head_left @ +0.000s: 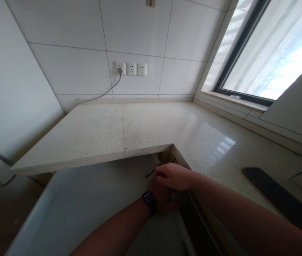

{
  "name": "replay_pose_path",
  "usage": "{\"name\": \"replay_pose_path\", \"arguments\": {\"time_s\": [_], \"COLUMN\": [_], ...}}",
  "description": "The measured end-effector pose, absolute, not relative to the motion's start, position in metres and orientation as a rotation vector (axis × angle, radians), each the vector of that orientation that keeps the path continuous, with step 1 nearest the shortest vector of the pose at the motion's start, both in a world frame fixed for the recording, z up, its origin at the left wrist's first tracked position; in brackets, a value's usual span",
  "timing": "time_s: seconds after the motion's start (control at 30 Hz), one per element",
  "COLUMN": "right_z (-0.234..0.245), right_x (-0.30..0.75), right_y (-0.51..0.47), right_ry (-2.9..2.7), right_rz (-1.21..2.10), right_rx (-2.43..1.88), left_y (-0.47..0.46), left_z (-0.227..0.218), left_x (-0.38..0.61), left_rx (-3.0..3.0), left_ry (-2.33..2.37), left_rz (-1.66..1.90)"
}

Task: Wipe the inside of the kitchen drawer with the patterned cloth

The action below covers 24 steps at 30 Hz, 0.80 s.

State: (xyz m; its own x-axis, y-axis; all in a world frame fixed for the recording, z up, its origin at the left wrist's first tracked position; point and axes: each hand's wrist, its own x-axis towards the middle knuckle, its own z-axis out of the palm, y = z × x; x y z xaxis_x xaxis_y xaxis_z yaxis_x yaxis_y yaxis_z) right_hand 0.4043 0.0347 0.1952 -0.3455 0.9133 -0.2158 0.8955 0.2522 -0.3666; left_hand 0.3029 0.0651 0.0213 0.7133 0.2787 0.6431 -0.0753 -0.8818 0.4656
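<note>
My left hand (164, 197), with a black watch (148, 200) on its wrist, reaches in from below. It lies over the right end of a pale open drawer or panel below the worktop. Its fingers look curled, and a small, pale, crinkled bit (176, 196) shows beside them. My right hand (169, 174) comes from the right and crosses just above the left one, its fingers bent and drawn together. By its fingertips a thin dark edge (149, 173) sticks out to the left. Shadow and the overlapping hands hide what they hold.
A speckled light worktop (151, 124) turns a corner above the pale drawer or panel (100, 199). A long black object (276, 193) lies on its right part. Wall sockets (131, 69) with a plugged cable (100, 96) are behind. A window (270, 60) stands at upper right.
</note>
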Motion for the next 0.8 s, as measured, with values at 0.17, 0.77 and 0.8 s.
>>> {"name": "replay_pose_path", "arguments": {"time_s": [0.17,0.77,0.8], "right_z": [0.193,0.195,0.194], "right_x": [0.405,0.409,0.409], "right_y": [0.034,0.035,0.035], "right_ry": [-2.479,-2.402,-2.393], "right_rz": [0.692,0.661,0.665], "right_rx": [-1.727,-1.799,-1.805], "left_y": [0.070,0.131,0.131], "left_z": [0.012,0.008,0.010], "left_x": [0.303,0.295,0.291], "left_rx": [2.476,2.596,2.578], "left_ry": [0.105,0.186,0.230], "left_rz": [0.970,0.834,0.864]}}
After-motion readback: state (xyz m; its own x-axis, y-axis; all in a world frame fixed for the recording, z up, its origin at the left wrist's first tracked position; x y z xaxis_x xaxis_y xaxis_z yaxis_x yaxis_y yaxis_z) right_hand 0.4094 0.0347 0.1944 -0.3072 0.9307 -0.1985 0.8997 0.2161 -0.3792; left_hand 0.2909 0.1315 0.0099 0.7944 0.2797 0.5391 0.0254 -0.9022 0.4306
